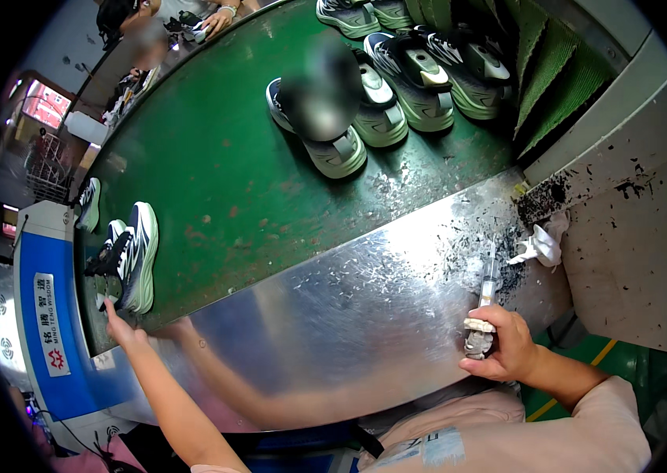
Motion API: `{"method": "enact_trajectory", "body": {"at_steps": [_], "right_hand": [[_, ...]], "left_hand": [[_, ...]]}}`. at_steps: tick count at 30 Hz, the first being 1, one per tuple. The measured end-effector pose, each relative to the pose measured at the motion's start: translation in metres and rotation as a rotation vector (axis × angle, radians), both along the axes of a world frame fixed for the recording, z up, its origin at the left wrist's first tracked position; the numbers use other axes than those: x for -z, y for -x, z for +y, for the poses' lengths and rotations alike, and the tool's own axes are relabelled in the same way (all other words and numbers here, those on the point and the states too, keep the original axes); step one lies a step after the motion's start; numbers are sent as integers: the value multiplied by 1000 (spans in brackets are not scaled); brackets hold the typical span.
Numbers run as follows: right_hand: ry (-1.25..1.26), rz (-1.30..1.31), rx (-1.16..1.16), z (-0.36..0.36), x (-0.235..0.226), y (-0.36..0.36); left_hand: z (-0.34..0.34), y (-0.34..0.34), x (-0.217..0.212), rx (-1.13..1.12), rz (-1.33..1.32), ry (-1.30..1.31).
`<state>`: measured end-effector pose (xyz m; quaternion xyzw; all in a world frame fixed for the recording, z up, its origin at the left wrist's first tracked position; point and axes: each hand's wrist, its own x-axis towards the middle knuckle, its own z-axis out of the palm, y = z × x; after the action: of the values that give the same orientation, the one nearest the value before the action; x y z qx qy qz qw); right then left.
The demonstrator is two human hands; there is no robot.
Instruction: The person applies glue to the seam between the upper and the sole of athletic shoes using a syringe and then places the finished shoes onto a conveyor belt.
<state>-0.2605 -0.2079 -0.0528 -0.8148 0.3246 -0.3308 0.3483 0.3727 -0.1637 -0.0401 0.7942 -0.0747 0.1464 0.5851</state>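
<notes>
At the left end of the green belt, my left hand [122, 327] is closed at the heel of a black-and-white running shoe [117, 264]. Its mate, a shoe with a pale green sole [143, 256], lies right against it. My right hand [509, 344] grips a clear syringe [488, 292] with its tip pointing away from me. Lumpy whitish material [479, 340] covers the syringe's near end, between my thumb and fingers. Under both hands runs a shiny metal ledge [333, 315].
Several similar shoes [380, 118] stand in a row on the green belt [207, 173], before green strip curtains [550, 83]. A crumpled white cloth [540, 246] lies by black smears on the ledge. Another shoe [91, 205] stands far left. Across the belt, another person's hand [219, 22] is near a shoe.
</notes>
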Motion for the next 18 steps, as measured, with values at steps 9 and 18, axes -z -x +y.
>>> {"method": "enact_trajectory", "body": {"at_steps": [9,18], "right_hand": [[10,13,39,5,-3,-8],[159,16,117,16,-5,-9]], "left_hand": [[-68,50,48,577,17,110],[23,119,-53,1049,446,-392]]}}
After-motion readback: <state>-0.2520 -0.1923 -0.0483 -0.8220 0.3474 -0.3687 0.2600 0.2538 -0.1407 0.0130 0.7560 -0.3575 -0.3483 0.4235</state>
